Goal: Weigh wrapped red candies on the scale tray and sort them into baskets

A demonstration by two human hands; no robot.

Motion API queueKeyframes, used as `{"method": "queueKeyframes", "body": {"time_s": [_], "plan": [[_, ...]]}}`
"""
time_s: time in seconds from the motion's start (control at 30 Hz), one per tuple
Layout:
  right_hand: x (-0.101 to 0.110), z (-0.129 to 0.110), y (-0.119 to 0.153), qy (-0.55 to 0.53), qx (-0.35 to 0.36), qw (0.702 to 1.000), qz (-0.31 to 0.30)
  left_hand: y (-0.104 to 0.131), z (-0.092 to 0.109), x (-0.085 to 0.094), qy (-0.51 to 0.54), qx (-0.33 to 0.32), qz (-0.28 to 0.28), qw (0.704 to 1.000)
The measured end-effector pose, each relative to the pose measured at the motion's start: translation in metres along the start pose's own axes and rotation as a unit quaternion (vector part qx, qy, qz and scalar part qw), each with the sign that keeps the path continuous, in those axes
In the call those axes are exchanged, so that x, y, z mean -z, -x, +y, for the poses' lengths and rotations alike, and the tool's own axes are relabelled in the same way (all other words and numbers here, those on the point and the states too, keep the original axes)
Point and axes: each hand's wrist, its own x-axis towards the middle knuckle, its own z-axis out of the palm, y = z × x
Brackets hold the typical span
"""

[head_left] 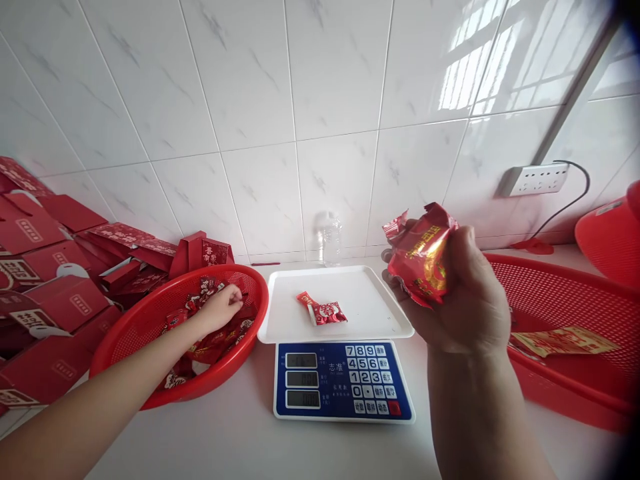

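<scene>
My right hand (pixel 465 293) is raised right of the scale, its fingers closed round red and gold wrapped packets (pixel 425 257). Inside the left red basket (pixel 257 300), my left hand (pixel 223 310) has its fingers curled together over red wrapped packets (pixel 215 347); anything in its fingertips is too small to name. Between the hands stands a scale (pixel 345 381) with a blue keypad panel and a white tray (pixel 370 293). Two small red packets (pixel 327 313) lie on that tray, touching each other.
Red gift boxes (pixel 55 267) are heaped at the left. Another red basket (pixel 565 280) at the right holds a gold and red packet (pixel 567 340). A clear bottle (pixel 331 240) stands behind the tray. A white power strip (pixel 537 180) is on the tiled wall.
</scene>
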Motion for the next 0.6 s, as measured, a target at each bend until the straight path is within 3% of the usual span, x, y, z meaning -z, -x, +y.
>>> {"method": "queueKeyframes", "body": {"time_s": [0.1, 0.2, 0.4, 0.6], "plan": [[-0.003, 0.003, -0.001, 0.0, -0.01, 1.0, 0.022, 0.016, -0.026, 0.01, -0.079, 0.03, -0.131, 0.988], [-0.008, 0.005, 0.0, -0.001, -0.024, 0.998, 0.066, 0.025, -0.033, 0.013, -0.136, 0.051, -0.199, 0.969], [-0.015, 0.005, 0.001, -0.013, -0.044, 0.988, 0.147, 0.023, -0.027, 0.011, -0.161, 0.097, -0.253, 0.949], [-0.015, 0.01, 0.001, 0.004, -0.045, 0.984, 0.172, 0.024, -0.033, 0.01, -0.059, 0.108, -0.265, 0.956]]}}
